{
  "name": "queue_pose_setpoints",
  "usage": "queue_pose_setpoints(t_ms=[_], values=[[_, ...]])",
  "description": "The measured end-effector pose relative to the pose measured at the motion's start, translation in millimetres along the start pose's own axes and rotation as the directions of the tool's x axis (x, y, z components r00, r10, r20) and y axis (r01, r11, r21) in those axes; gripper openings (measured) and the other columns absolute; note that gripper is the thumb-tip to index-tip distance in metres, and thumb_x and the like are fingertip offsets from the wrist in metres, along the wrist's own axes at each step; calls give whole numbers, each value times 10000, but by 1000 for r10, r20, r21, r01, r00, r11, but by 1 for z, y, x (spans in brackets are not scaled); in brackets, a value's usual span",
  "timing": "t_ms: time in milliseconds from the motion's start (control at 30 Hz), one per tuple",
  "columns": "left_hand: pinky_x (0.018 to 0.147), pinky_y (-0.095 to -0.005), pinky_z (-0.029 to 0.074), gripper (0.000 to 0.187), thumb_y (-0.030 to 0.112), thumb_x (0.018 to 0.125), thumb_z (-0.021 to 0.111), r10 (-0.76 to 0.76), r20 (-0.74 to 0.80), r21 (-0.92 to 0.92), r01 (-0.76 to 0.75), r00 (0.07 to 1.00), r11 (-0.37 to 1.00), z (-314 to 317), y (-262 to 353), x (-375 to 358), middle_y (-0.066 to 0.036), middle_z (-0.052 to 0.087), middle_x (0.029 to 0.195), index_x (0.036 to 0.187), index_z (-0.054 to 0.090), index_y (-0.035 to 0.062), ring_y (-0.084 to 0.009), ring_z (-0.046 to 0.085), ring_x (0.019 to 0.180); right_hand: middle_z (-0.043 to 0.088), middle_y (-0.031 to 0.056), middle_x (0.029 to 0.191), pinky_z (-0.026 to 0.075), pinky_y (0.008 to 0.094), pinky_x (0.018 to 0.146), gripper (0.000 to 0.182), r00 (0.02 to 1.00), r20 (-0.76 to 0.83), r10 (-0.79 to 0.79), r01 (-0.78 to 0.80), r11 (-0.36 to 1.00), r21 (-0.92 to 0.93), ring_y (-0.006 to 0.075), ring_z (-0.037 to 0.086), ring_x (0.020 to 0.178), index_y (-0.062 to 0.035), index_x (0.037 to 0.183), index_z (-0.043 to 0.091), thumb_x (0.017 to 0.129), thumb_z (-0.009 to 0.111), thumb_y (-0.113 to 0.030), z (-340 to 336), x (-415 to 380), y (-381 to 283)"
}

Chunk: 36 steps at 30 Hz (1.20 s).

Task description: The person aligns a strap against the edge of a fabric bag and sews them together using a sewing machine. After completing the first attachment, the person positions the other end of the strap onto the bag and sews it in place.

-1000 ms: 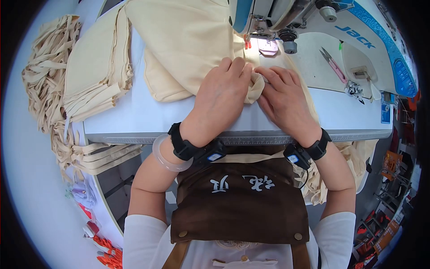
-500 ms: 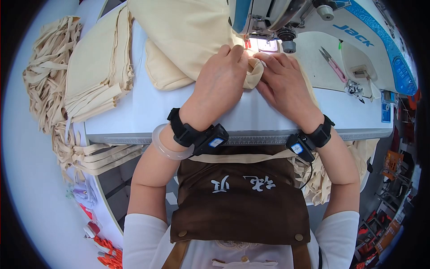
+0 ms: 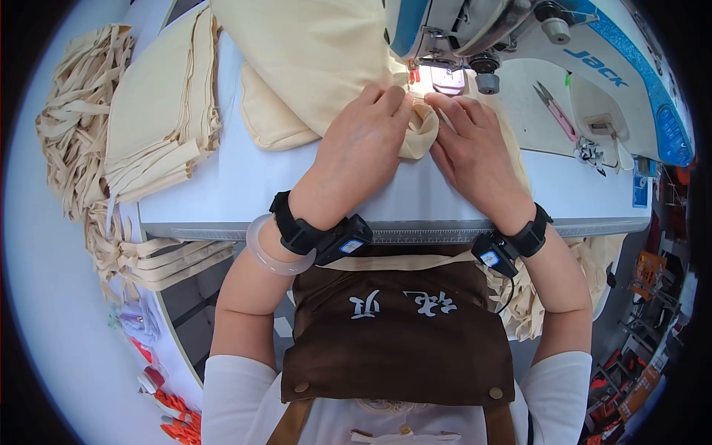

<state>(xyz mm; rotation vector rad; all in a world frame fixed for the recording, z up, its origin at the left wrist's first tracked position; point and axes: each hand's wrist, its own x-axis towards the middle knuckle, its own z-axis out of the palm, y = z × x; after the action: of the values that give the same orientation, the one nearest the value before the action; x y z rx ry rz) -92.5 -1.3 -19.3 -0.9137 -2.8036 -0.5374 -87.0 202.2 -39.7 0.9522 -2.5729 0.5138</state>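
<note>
Cream fabric (image 3: 319, 59) spreads over the white sewing table, with a folded, curled edge gathered between my hands just in front of the lit needle area of a sewing machine (image 3: 475, 37). My left hand (image 3: 367, 141) is closed on the left side of that fold, fingertips pinching it close to the presser foot. From the right, my right hand (image 3: 471, 141) grips the same fold, thumb underneath and fingers on top. The cloth's part under the machine head is mostly hidden.
Stacked cream cloth pieces (image 3: 163, 104) and a heap of fabric straps (image 3: 78, 119) lie at the left. Pink-handled thread snips (image 3: 556, 111) rest on the machine bed at right. A ruler strip (image 3: 423, 233) runs along the table's front edge. More straps (image 3: 530, 297) hang below at right.
Both hands have shifted slightly towards me within the view, still holding the fold. The curled fabric edge sits a little lower, and the machine appears slightly farther right and down.
</note>
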Motion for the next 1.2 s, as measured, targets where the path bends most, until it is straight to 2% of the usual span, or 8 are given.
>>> queue_pose_setpoints(t_ms=[333,367,433,667,767,1200], values=[[947,-386,518,572,-20,707,706,-19,29,0,19,999,1000,-6,0,7,-116,592,1142,1272,613,-19,-318,567,1115,590,26,1320,422,392,924,306,1000,0,5,-5,1000,-4,219,546,1153,-57,1154,665,885,701,-198,1,2,5],[946,-379,522,546,-18,700,711,-8,10,10,8,1000,1000,-5,0,7,-121,603,1140,1238,618,-28,-315,569,1107,589,23,1320,421,392,920,310,1000,-7,1,-1,1000,-3,218,546,1153,-59,1158,663,887,700,-205,1,2,6],[943,-363,529,493,-15,687,721,18,-25,30,-17,1000,999,-3,-2,8,-131,627,1136,1170,630,-45,-307,574,1091,559,36,1353,420,421,965,339,999,32,21,-21,1000,13,243,518,1188,-62,1176,653,857,702,-166,2,3,6],[956,-362,523,541,-7,672,738,29,-31,45,-27,999,999,-2,-4,11,-137,617,1155,1196,616,-57,-308,572,1108,543,37,1369,403,436,982,337,997,62,37,-37,999,0,247,508,1190,-71,1190,647,869,688,-165,3,4,8],[956,-361,521,545,-1,675,738,20,2,43,-20,1000,999,-4,-5,13,-142,615,1164,1202,613,-62,-312,572,1106,577,24,1284,402,410,915,305,1000,6,12,-12,999,-31,213,532,1150,-69,1155,653,906,681,-243,4,5,8],[944,-361,522,534,15,681,741,14,15,64,-15,1000,998,-5,-8,18,-148,621,1160,1194,623,-73,-311,577,1085,574,33,1183,395,410,898,287,999,20,48,-47,995,-83,209,526,1128,-74,1159,619,929,650,-244,8,7,7]])
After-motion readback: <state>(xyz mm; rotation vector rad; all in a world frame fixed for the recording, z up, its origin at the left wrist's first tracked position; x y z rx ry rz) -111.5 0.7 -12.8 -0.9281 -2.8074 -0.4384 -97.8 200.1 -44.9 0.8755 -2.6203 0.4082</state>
